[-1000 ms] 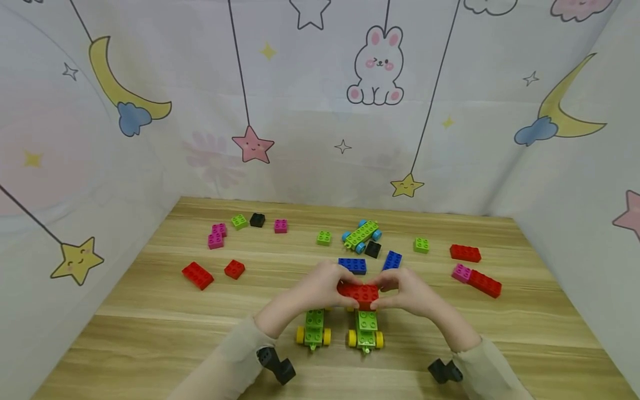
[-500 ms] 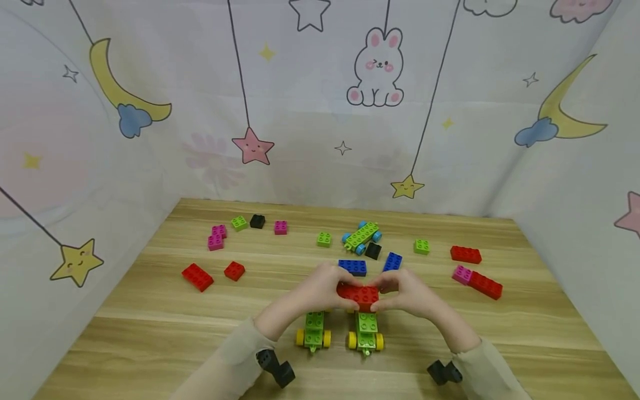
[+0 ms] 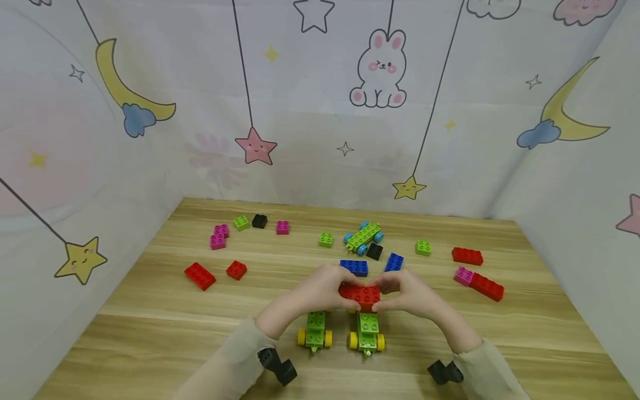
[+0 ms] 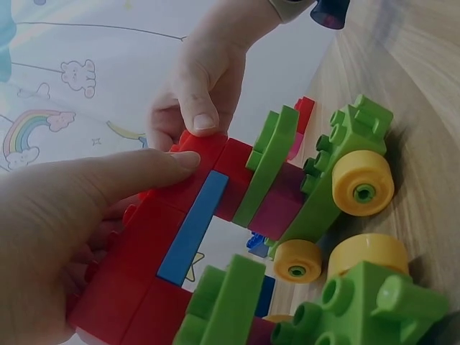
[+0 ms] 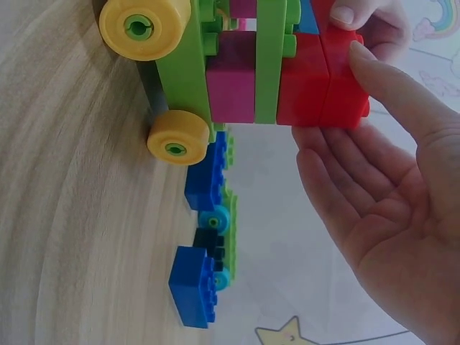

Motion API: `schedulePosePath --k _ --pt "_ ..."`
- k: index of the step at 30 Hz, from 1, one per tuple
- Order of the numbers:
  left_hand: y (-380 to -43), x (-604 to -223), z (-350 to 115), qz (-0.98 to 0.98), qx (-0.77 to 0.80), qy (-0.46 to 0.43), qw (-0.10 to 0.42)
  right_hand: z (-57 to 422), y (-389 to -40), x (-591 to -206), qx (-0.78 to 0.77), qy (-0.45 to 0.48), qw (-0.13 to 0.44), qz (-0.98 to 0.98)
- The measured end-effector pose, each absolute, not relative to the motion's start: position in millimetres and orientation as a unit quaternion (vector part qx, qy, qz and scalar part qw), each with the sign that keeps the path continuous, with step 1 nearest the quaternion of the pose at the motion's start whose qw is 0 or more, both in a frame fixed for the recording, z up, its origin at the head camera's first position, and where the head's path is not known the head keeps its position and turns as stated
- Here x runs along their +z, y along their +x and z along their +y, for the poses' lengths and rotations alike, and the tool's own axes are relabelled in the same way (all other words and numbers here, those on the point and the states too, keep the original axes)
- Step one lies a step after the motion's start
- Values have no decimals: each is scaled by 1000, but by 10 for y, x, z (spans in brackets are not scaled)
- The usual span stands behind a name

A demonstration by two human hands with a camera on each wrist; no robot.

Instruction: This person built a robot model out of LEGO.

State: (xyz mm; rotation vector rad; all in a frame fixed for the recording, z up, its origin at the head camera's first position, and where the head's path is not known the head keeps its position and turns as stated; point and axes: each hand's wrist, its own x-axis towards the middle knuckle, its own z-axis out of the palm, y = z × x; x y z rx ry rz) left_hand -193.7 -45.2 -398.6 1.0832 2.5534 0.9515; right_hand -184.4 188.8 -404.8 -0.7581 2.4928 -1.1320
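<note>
Red toy bricks [image 3: 367,298] top a structure on two green wheeled bases with yellow wheels: a left base [image 3: 315,332] and a right base [image 3: 368,335]. My left hand [image 3: 324,288] grips the red bricks from the left, thumb on the near side. From the right, my right hand [image 3: 411,295] pinches their other end between thumb and fingers. In the left wrist view a blue brick [image 4: 192,231] spans between the two stacks under the top red bricks. Lower red, green and magenta bricks [image 5: 231,77] form the right stack in the right wrist view.
Behind the hands lie blue bricks [image 3: 354,268], a black brick [image 3: 374,251] and a green base with blue wheels [image 3: 363,238]. Red bricks [image 3: 200,276] lie left, and a red brick [image 3: 487,286] joined with a pink one [image 3: 464,276] lies right. A printed curtain [image 3: 300,111] encloses the table.
The head view has shifted slightly. Both hands keep their hold on the red bricks, and the structure stands as before.
</note>
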Motion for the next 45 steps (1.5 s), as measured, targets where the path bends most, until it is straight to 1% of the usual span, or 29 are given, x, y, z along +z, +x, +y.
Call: schedulePosePath --k 8,17,25,34,39,45 --pt "-1932 -3975 -452 867 322 364 109 1891 -1841 -4073 -389 -266 146 870" --pt "-1937 -3967 -478 865 312 380 100 1898 -1826 -4110 -376 -278 122 876" --pt "-1951 -3979 -592 860 312 394 89 1875 -1795 -4126 -370 -290 98 877" --pt "-1953 -4039 -762 859 323 390 78 1746 -1768 -4150 -373 -299 75 875" --pt "-1956 -4096 -836 862 317 391 62 1649 -1766 -4166 -367 -297 56 880" --pt "-1945 -4131 -885 863 324 383 62 1558 -1761 -4190 -388 -280 64 876"
